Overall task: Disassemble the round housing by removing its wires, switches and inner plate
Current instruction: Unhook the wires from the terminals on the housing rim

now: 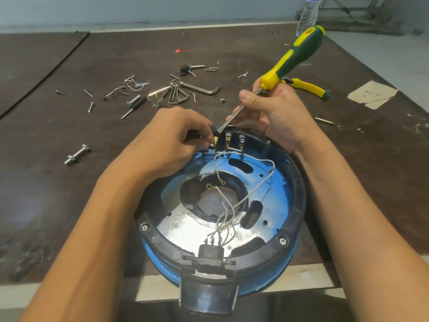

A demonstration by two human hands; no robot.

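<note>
Hands at the far wall of the round housing

Bolt with its nut lies far left on the dark tabletop. Further back are loose screws and a bunch of hex keys.

The left hand reaches over the far-left rim of the round housing. Its thumb and fingertips pinch a brass terminal, the leftmost of three on the inside of the far wall.

The housing sits open side up at the near edge of the tabletop, between both forearms. It is blue with a black rim. Its inner plate, blue and silvery, is in place. White wires run from the terminals across the central hole to a black switch at the near wall. Two wire ends with ring lugs hang free over the hole.

The right hand is just beyond the far rim. It grips the shaft of a green-and-yellow screwdriver between thumb and fingers. The flat tip points down-left, just above the pinched terminal.

Yellow-handled pliers lie behind that hand, and a clear bottle stands at the back. A paper scrap lies far right, its faint marks too small to read.
</note>
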